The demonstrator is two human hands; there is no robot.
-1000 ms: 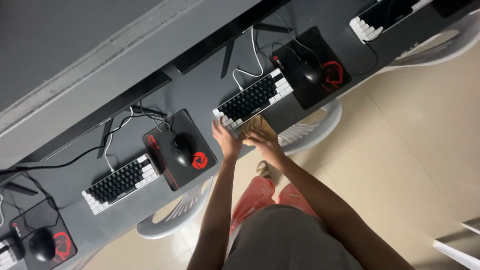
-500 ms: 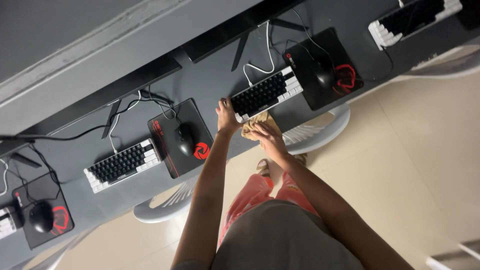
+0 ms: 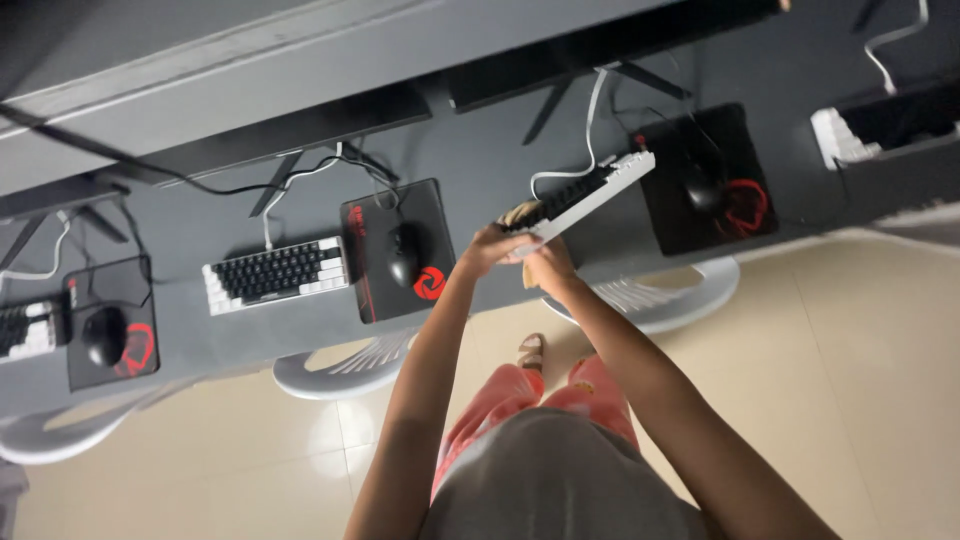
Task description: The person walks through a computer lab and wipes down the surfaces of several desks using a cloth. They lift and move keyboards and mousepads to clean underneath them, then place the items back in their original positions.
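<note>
From above I look down on a long grey desk (image 3: 500, 190) set with keyboards and mouse pads, white plastic chairs (image 3: 660, 300) tucked along its near edge. One black-and-white keyboard (image 3: 590, 195) is tilted up off the desk, its long axis running from near-left to far-right, its white cable (image 3: 590, 130) trailing to the far side. My left hand (image 3: 490, 248) is clamped on its near-left end; my right hand (image 3: 545, 265), just beside, touches its underside, fingers curled. A tan cloth (image 3: 520, 213) shows at that end. To the right a black mouse pad (image 3: 705, 180) lies close; to the left, bare desk.
</note>
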